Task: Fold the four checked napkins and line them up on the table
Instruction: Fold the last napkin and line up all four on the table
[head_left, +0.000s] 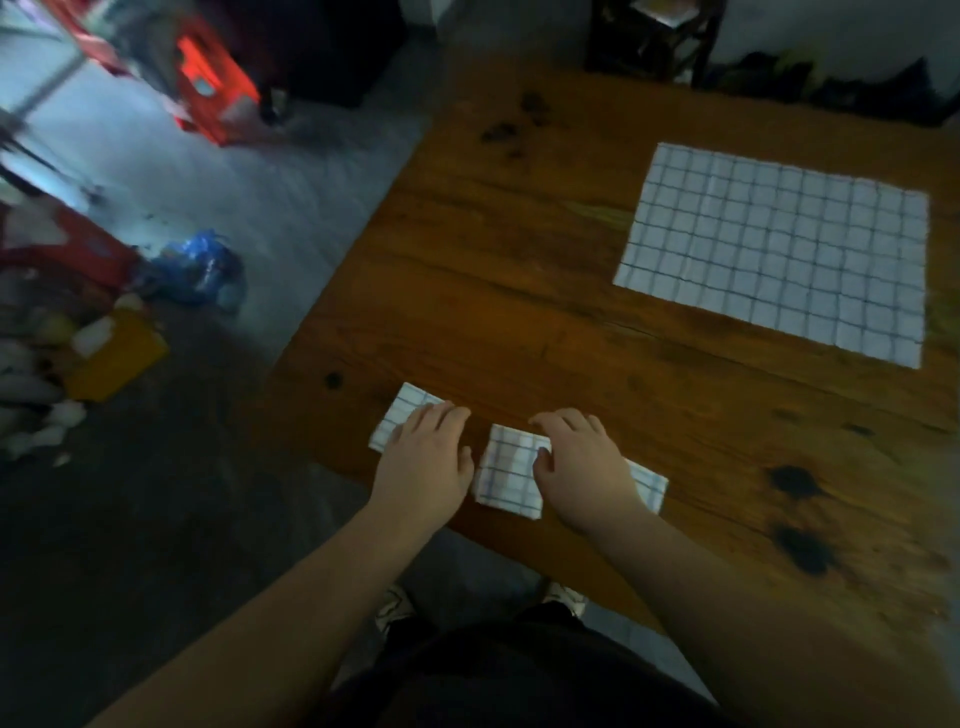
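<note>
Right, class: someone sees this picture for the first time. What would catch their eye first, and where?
The large unfolded checked napkin lying flat on the far right of the wooden table stands out most. At the near edge, the left hand rests on one folded napkin and the right hand on a second folded napkin beside it.

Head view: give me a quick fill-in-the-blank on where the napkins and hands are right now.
1. The large napkin at the far right of the table lies flat and ____.
2. The left hand rests on the leftmost napkin, which is already ____.
3. The right hand touches the middle napkin, which lies ____ the two hands.

Missing words: unfolded; folded; between.
</note>
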